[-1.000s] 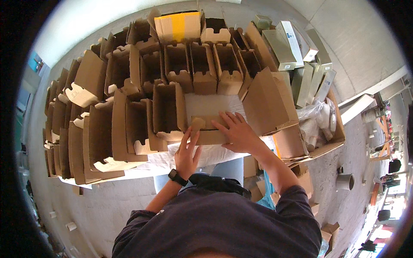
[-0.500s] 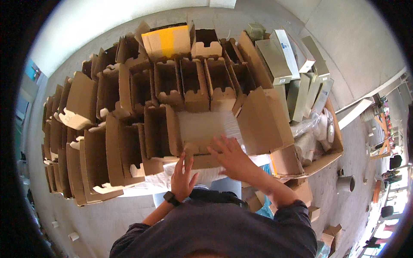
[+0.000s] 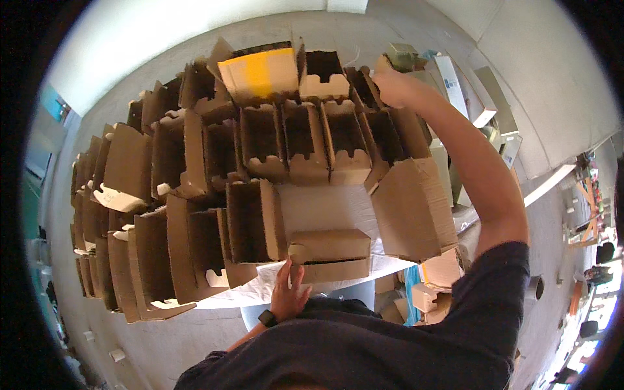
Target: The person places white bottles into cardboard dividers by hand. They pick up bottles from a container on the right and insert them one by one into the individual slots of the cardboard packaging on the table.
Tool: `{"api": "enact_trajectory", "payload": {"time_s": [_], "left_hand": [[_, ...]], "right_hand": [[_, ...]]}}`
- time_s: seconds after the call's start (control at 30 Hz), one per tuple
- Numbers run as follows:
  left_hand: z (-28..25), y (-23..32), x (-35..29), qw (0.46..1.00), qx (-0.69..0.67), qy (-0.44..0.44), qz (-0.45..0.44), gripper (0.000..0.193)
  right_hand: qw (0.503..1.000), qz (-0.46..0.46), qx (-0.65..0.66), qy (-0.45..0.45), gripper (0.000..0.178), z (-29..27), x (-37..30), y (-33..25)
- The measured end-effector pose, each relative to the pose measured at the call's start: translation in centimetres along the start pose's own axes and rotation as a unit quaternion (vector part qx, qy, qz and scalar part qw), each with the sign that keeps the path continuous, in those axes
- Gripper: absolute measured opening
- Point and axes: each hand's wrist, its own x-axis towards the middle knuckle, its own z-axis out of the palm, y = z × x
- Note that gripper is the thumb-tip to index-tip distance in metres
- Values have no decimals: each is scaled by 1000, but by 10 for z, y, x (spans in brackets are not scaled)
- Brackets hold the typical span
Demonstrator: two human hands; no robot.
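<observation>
My left hand [image 3: 289,296] has its fingers stretched out at the near left end of a low, narrow cardboard box [image 3: 329,246]; the fingertips seem to touch it. My right hand [image 3: 393,89] reaches far across to the back right, its fingers closed at the top of a tall cardboard panel [image 3: 411,133]; some fingers are hidden. Beside the low box on the left stands a taller open box [image 3: 248,221]. To the right leans a broad brown cardboard flap [image 3: 415,208].
Several rows of open cardboard boxes [image 3: 302,133] fill the white-covered table [image 3: 328,201]. One at the back has a yellow strip [image 3: 259,75]. Long pale cartons [image 3: 497,97] stand at the right. Smaller boxes [image 3: 442,268] and blue plastic [image 3: 412,296] lie below the table's right side.
My right hand has moved from the low box to the tall panel at the back right. The low box now stands upright at the near edge, and my left hand stays close to it.
</observation>
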Motion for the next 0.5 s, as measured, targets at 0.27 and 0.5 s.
{"api": "enact_trajectory", "payload": {"time_s": [0.27,0.5], "left_hand": [[-1,-8,-3,1000,15,6,18,60],[-6,2,2,1000,-3,-10,4,63]], "right_hand": [[973,169,16,-155,35,68,94,4],[979,131,-22,-152,14,96,106,30]]}}
